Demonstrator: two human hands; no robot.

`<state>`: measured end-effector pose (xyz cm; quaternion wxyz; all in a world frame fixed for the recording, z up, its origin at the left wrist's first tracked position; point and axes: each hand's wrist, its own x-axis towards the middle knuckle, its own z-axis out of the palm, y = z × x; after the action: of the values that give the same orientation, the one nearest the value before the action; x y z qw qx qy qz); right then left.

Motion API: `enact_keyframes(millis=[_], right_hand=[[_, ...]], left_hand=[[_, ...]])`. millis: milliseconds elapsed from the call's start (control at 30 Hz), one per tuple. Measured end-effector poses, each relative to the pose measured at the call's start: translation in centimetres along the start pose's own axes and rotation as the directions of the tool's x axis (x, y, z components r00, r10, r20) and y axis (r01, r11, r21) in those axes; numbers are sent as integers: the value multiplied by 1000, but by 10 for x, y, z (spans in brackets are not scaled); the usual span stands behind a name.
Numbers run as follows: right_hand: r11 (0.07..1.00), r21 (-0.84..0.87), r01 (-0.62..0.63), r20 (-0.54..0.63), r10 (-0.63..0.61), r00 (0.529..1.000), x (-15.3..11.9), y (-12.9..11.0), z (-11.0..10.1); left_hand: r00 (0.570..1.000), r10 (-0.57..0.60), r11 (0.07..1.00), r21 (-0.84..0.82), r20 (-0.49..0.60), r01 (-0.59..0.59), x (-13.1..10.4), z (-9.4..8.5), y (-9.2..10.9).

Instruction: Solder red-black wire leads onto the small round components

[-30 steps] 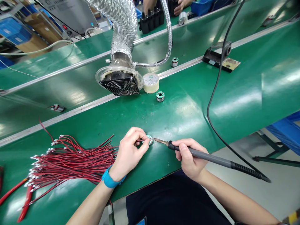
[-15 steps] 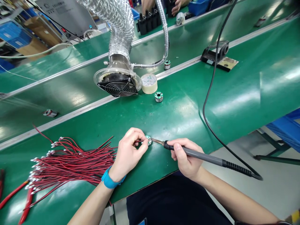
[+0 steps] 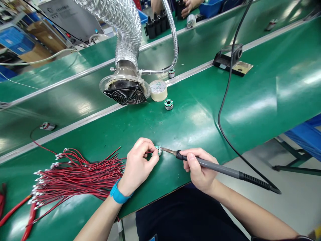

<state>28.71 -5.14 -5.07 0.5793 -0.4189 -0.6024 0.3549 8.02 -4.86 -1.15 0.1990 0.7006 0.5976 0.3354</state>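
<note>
Head view: the left hand point(image 3: 139, 164) pinches a small round part point(image 3: 157, 151) against the green bench point(image 3: 190, 124) to steady it, while the right hand point(image 3: 199, 167) grips a soldering iron point(image 3: 213, 166) like a pen, tip touching the part, beneath the fume fan point(image 3: 125, 90).

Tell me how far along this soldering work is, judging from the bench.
Done, apparently: one round part with a red lead sits on the far belt.

In hand: the left hand pinches a small round part while the right hand brings the soldering iron tip to it.

Left: a large bundle of red wires lies unused, and another round part waits by the tape roll.
</note>
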Motion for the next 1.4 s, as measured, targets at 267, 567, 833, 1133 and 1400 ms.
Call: enact_keyframes(millis=[267,567,833,1133,1400], right_hand=[[1000,18,-16,-9,16,1000,-1,0,2],[984,-128,125,58,-118,991,68,4,-5],[954,-248,166,39,-161,986,214,81,2],[957,-169,235,157,-209,965,310,159,77],[981,15,193,296,-189,936,350,175,115]], left_hand=[[1000,11,999,33,3,-12,-1,1,-2],[999,18,997,71,42,-21,-1,-2,-7],[959,-8,927,362,284,-99,-1,-9,-11],[966,-232,618,784,116,55,98,-138,-51],[979,-198,600,783,-55,166,197,-183,-172]])
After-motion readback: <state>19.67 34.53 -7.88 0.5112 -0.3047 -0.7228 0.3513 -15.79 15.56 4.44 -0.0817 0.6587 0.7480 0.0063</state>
